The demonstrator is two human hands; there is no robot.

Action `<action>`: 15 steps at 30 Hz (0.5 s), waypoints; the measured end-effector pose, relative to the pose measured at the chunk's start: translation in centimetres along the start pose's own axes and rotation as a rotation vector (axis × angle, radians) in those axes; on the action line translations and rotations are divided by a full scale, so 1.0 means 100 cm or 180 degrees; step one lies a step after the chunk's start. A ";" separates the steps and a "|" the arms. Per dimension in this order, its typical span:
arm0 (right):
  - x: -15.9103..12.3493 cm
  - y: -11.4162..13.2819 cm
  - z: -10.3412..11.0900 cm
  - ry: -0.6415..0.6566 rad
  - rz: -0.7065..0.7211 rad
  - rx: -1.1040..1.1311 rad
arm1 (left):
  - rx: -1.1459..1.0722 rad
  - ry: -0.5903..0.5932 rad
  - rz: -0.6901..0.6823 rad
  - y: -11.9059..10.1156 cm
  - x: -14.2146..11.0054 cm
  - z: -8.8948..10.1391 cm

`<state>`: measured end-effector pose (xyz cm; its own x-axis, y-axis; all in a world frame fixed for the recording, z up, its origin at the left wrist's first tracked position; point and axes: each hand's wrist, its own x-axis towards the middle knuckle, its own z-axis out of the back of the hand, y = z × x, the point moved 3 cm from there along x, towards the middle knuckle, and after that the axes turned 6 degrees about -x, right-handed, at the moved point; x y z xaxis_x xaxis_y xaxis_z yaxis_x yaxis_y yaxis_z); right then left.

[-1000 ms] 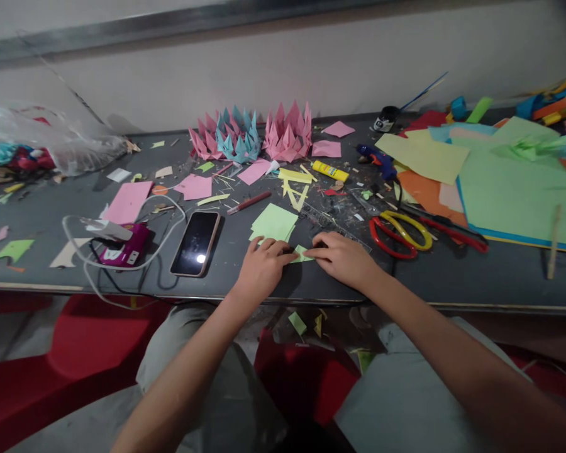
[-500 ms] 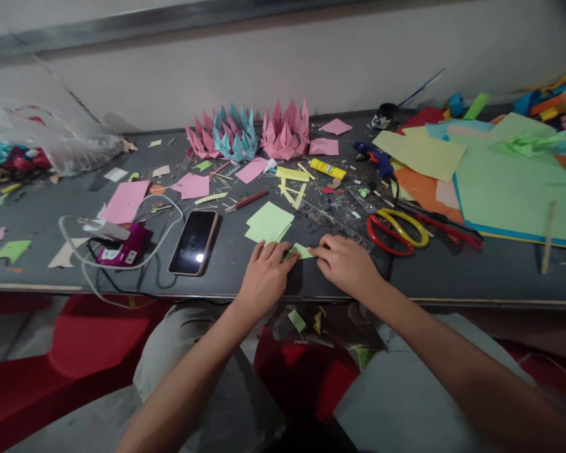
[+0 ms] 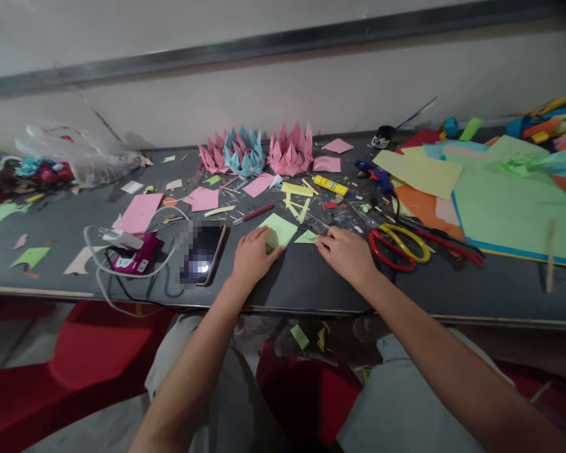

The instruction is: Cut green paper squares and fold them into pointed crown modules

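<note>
A small folded bit of green paper (image 3: 305,237) lies on the dark surface (image 3: 287,283), just to the right of a little stack of green squares (image 3: 283,228). It looks very light and thin, so it should bend easily and could slide about or get a wrong crease if pushed too hard. The best place to take hold is likely a corner or the folded edge, with a soft pinch. The squares look light too, and a fingertip on one edge should be enough to lift the top one.

The right hand (image 3: 351,253) has its fingers bent, with the tips at the right end of the folded bit. I cannot tell if they pinch it or just press it down. The left hand (image 3: 253,255) rests on the near left part of the stack, with the thumb away from the fingers, so its grip is loose and not closed around anything. Both arms reach forward from the person's lap, and the hands are near each other.

The phone (image 3: 207,251) lies to the left. Past the hands are a yellow glue stick (image 3: 330,185) and pointy pink (image 3: 290,154) and blue (image 3: 245,154) paper shapes by the wall.
</note>
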<state>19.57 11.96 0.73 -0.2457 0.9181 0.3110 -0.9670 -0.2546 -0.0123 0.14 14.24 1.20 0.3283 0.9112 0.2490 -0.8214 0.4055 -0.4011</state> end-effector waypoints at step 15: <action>0.000 -0.004 0.012 0.0141 -0.0696 0.2153 | -0.0505 -0.0483 -0.0427 -0.007 -0.013 0.020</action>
<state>20.01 11.63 1.88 -0.0673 0.9775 0.1999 -0.7438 -0.1827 0.6429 -0.66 12.62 2.96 0.3456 0.8320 0.4340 -0.6878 0.5393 -0.4859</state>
